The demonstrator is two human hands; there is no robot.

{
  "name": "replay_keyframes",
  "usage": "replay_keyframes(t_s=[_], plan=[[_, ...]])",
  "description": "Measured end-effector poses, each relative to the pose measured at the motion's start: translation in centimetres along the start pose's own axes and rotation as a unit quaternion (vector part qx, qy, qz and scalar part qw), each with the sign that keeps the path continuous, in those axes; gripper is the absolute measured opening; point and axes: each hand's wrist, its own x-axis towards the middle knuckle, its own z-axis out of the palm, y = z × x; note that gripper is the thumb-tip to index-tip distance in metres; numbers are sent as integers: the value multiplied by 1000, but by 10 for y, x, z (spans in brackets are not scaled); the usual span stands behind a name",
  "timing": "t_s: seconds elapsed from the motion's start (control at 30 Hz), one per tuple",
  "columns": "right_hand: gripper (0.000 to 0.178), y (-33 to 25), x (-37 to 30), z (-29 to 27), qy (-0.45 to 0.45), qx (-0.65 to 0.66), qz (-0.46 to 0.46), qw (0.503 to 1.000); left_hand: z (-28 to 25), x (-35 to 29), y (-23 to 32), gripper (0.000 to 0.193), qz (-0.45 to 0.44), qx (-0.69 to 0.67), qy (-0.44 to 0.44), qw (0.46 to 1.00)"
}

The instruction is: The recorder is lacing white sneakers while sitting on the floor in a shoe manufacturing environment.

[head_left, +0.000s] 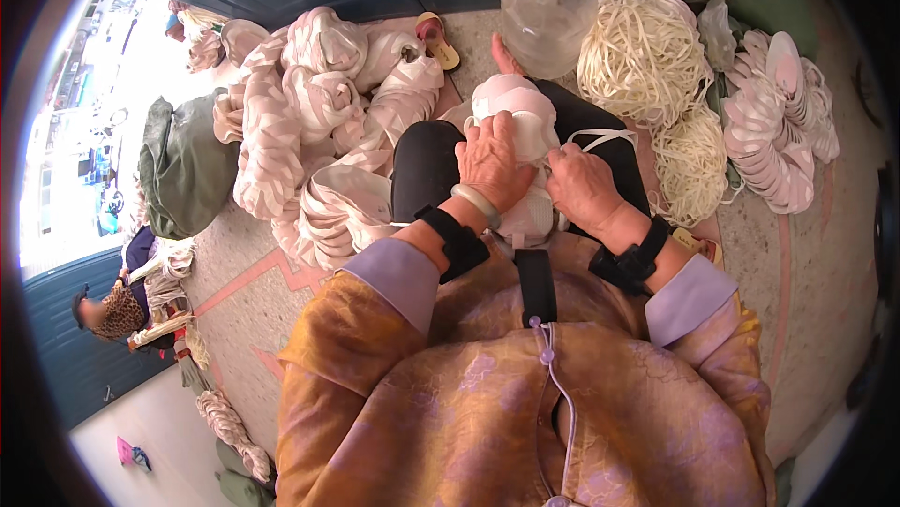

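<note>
While sitting with black-clad knees (427, 160) apart, holds a bundle of pale pink and white moulded cups (509, 94) lengthwise in the lap, between the thighs. Lays the left hand (494, 162) over its left side, fingers bent across the top in a cupping hold. Has the right hand (583, 186) curled at the right edge, seemingly pinching a white strip (614, 134); cannot tell whether also gripping a cup rim, with the fingertips partly hidden. To judge by the padded look, should weigh little, give softly under pressure and spring back, but may crease or slide apart if squeezed at one end only. Best to grasp around the girth with a spread palm, sparing the domes, and to take the strip close to the cups, well clear of the tangled cream strips (642, 57) farther right.
</note>
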Motion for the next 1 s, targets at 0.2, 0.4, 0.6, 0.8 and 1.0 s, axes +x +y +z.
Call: replay_keyframes(t_s=[0.2,0.4,0.6,0.8,1.0], plan=[[10,7,9,2,-34,1,-10,999,-5,-1,3,57,81,30,30,996],[11,22,16,1,-66,80,-45,994,-5,3,2,6,310,135,56,939],[10,35,19,11,-54,85,-91,991,1,1,4,6,328,167,-16,930],[10,41,20,9,-59,127,-87,986,-3,2,23,7,272,232,-85,930],[21,40,11,10,-5,155,-86,984,-6,9,30,9,309,238,-138,911]])
